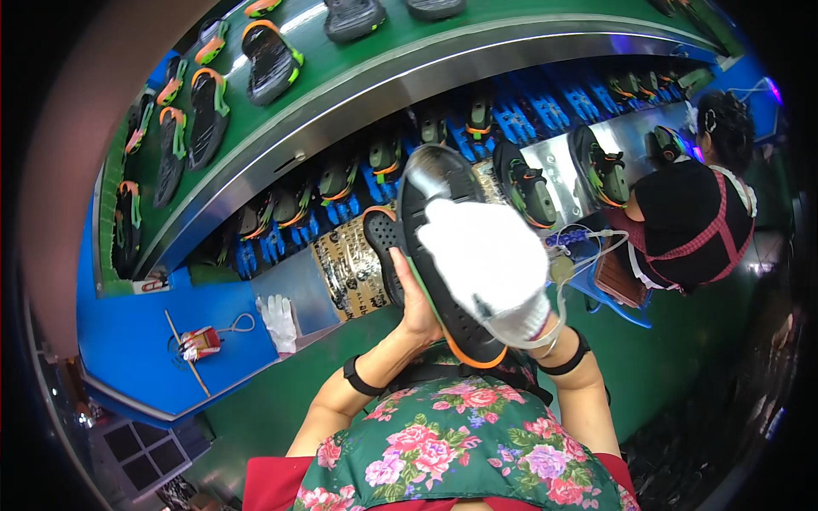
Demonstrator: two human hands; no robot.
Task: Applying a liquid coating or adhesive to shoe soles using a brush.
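A long black shoe sole (473, 334) with an orange rim at its near end is tilted up in front of my chest. My left hand (416, 300) is bare and wraps its left edge, thumb side up. My right hand (490, 260), in a bright white glove, lies over the sole's middle; glare washes out its fingers. Just left of the sole is a black piece with small holes (382, 243), partly behind my left hand. Beyond, dark green and black shoes (385, 157) stand in a row on blue holders (515, 122).
A green upper shelf (511, 19) with a metal edge carries several sandals. At the left, a blue tabletop (128, 341) holds a red box (200, 343); a white glove (279, 322) lies nearby. To the right, a co-worker (694, 213) sits near a brown basket (620, 277) and tubing.
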